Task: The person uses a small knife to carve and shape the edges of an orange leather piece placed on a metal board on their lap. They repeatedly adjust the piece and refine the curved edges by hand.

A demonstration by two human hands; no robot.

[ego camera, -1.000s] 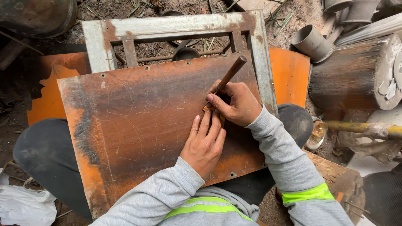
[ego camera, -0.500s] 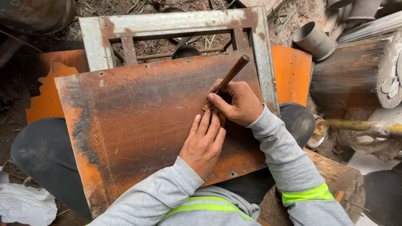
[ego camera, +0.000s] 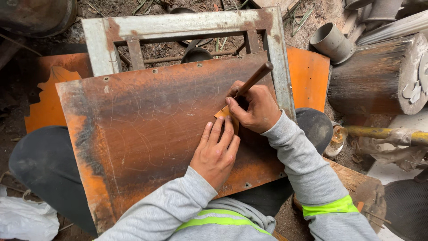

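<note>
While the grey sleeves w/ hi-vis green bands fill the near edge, the left hand (ego camera: 217, 154) lies flat, fingers out and together, palm down on the rusty steel sheet (ego camera: 147, 134), fingertips pressing a small tan template (ego camera: 222, 112) against it. Just above, touching that template, the right hand (ego camera: 253, 108) is closed in a pen-style grip round a wooden-handled scriber (ego camera: 252, 81), handle slanting up to the right, tip hidden behind the thumb at the template's edge.

The sheet rests across the person's dark-trousered knees (ego camera: 44, 165), tilted a bit; surface is brown-orange, a dark scorched band down its left side, brighter orange at the near-left corner, small holes along the edges, faint curved scratch lines over the middle.

Beyond it, partly under its far edge, a grey rust-stained metal frame (ego camera: 178, 24) lies on dirt ground w/ bits of dry grass. Orange cut-out plates (ego camera: 310, 76) show left and right of the sheet. Right side: a wooden block (ego camera: 352, 180) near the elbow, a yellowish pipe (ego camera: 383, 133), then a big rusty drum on its side (ego camera: 374, 76), and a short grey pipe section (ego camera: 331, 42) farther back. Near-left, a white plastic bag (ego camera: 22, 218); far-left corner, a dark round vessel (ego camera: 35, 15).
</note>
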